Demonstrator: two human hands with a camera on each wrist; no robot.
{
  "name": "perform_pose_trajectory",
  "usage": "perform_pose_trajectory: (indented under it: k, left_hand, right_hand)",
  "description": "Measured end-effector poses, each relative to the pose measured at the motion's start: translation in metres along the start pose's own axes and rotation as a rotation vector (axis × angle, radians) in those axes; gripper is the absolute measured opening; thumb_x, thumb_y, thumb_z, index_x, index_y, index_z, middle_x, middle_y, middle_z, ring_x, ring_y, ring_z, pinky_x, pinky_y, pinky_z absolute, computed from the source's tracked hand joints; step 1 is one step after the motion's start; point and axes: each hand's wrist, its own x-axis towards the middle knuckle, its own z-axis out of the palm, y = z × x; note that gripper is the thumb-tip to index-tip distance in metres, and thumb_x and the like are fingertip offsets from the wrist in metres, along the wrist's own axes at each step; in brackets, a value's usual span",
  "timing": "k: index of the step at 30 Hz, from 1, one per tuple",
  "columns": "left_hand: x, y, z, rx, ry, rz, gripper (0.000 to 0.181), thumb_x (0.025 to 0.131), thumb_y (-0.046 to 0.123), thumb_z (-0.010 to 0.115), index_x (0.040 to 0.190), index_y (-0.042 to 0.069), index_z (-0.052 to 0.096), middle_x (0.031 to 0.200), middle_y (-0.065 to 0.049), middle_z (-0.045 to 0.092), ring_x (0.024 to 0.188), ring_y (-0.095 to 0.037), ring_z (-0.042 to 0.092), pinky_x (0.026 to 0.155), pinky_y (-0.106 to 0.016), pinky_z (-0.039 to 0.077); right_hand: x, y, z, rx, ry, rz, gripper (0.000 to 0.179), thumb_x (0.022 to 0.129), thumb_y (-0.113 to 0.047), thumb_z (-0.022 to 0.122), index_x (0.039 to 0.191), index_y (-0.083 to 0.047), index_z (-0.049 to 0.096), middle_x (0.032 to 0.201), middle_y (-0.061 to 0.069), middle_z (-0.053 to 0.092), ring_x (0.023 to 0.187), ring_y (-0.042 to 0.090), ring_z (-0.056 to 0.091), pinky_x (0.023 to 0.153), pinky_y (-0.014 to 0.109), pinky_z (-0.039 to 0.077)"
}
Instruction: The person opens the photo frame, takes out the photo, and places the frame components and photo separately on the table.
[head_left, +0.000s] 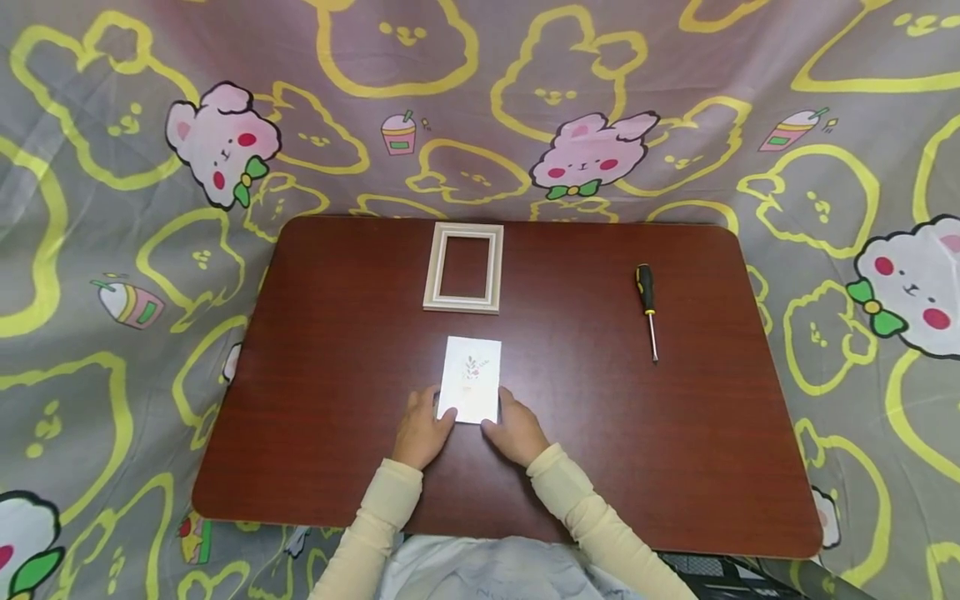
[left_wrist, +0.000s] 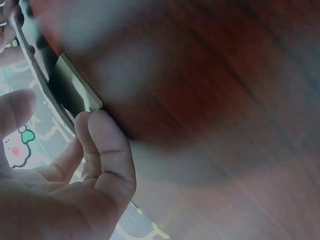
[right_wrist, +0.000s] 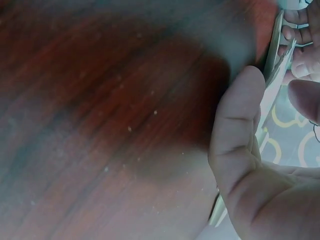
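Observation:
A white picture card (head_left: 469,379) printed with a small plant sits low over the near middle of the table, upright in the head view. My left hand (head_left: 423,429) holds its left edge, thumb at the lower left corner. On the opposite edge my right hand (head_left: 517,429) grips it, thumb near the lower right corner. The left wrist view shows the card edge-on as a thin board, with a flap (left_wrist: 75,85) standing out from its back beside my left fingertips. Beyond the card lies a cream picture frame (head_left: 494,271) with an open middle.
A black and yellow screwdriver (head_left: 647,292) lies toward the right of the brown table (head_left: 337,350), its tip pointing at the near edge. Patterned cloth (head_left: 465,117) surrounds the table. Dark equipment (head_left: 712,575) shows below the near right edge.

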Motion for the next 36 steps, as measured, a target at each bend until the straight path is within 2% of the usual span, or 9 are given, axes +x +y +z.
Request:
perform_pose_trajectory:
  k: [12, 18, 25, 31, 36]
  left_hand:
    - [-0.001, 0.006, 0.002, 0.041, 0.007, 0.012, 0.054, 0.094, 0.027, 0.067, 0.143, 0.008, 0.056, 0.112, -0.015, 0.053, 0.101, -0.037, 0.058, 0.084, -0.053, 0.048]
    - [-0.003, 0.007, 0.005, 0.048, 0.048, 0.075, 0.054, 0.093, 0.022, 0.068, 0.141, 0.002, 0.057, 0.118, -0.018, 0.056, 0.107, -0.039, 0.059, 0.086, -0.054, 0.049]
    - [-0.007, 0.01, 0.008, 0.047, 0.083, 0.105, 0.056, 0.089, 0.021, 0.073, 0.138, -0.003, 0.057, 0.118, -0.021, 0.055, 0.11, -0.04, 0.054, 0.089, -0.053, 0.047]
    - [-0.009, 0.014, 0.008, 0.063, 0.073, 0.185, 0.067, 0.084, 0.027, 0.082, 0.139, -0.002, 0.056, 0.117, -0.021, 0.056, 0.109, -0.038, 0.052, 0.09, -0.052, 0.046]
    - [-0.008, 0.017, 0.009, 0.079, 0.081, 0.239, 0.072, 0.08, 0.025, 0.086, 0.139, -0.002, 0.056, 0.115, -0.02, 0.057, 0.108, -0.037, 0.053, 0.091, -0.05, 0.046]
  right_hand:
    - [-0.001, 0.002, -0.003, 0.026, -0.001, -0.004, 0.073, 0.094, -0.021, 0.063, 0.152, 0.011, 0.033, 0.144, 0.03, 0.049, 0.133, 0.04, 0.048, 0.11, 0.048, 0.037]
    - [0.0, 0.005, -0.006, 0.037, 0.028, -0.017, 0.072, 0.091, -0.02, 0.062, 0.15, 0.013, 0.035, 0.138, 0.031, 0.054, 0.128, 0.041, 0.053, 0.106, 0.049, 0.041]
    - [-0.001, 0.005, -0.01, 0.058, 0.036, 0.0, 0.07, 0.089, -0.017, 0.063, 0.148, 0.012, 0.038, 0.136, 0.032, 0.055, 0.125, 0.042, 0.055, 0.104, 0.051, 0.043]
    - [-0.005, 0.009, -0.013, 0.047, 0.073, 0.0, 0.071, 0.088, -0.013, 0.067, 0.148, 0.012, 0.039, 0.131, 0.032, 0.059, 0.119, 0.04, 0.059, 0.1, 0.051, 0.046]
    - [-0.008, 0.014, -0.017, 0.046, 0.093, -0.014, 0.074, 0.085, -0.009, 0.072, 0.149, 0.01, 0.039, 0.127, 0.032, 0.061, 0.114, 0.039, 0.061, 0.097, 0.052, 0.048]
